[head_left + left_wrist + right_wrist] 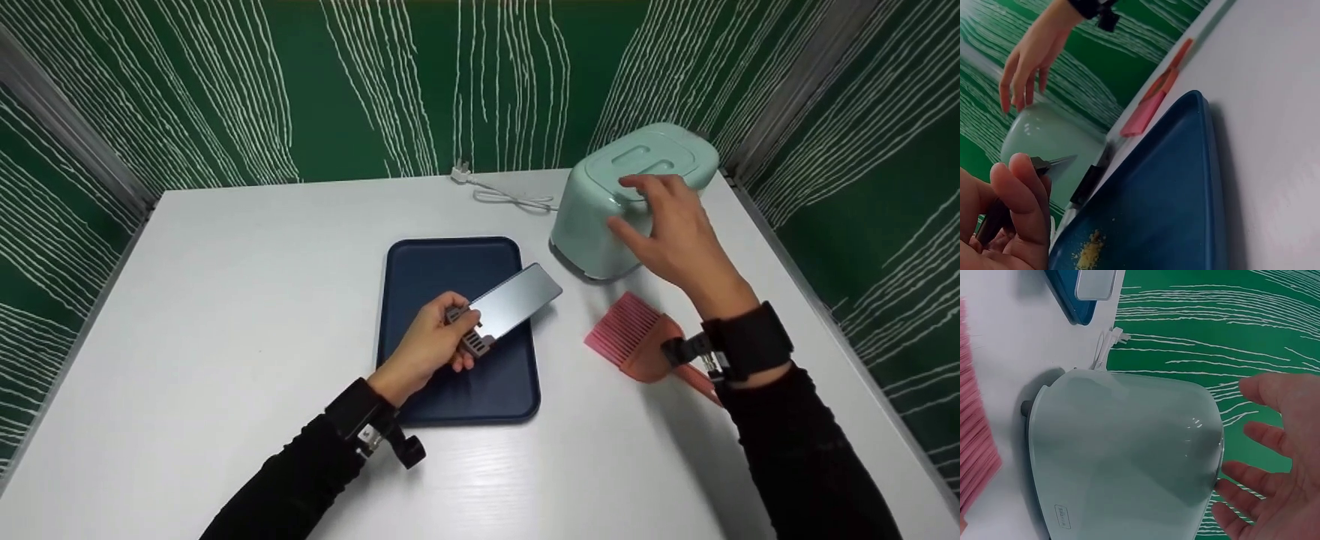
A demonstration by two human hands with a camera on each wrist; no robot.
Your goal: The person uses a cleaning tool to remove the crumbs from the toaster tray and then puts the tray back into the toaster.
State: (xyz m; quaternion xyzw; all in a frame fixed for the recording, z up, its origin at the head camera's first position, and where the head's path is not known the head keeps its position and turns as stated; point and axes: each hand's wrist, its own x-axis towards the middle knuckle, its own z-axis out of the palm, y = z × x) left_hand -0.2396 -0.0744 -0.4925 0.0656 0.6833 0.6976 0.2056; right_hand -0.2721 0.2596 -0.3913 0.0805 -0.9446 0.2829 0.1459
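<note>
My left hand (435,337) grips the dark slotted end of a metal crumb tray (517,300), thumb on top. The flat plate slants up to the right above a navy tray (457,416). Yellowish crumbs (1090,251) lie on the navy tray in the left wrist view. A mint-green toaster (592,225) stands at the back right, with a lid over its top. Over the toaster's near end hovers my right hand (675,232), fingers spread and holding nothing. In the right wrist view its fingertips (1230,489) are right at the toaster's top edge.
A brush (626,337) with pink bristles and an orange handle lies on the white table below the right forearm. The toaster's white cord and plug (461,175) rest near the back edge. Green walls with white streaks surround the table.
</note>
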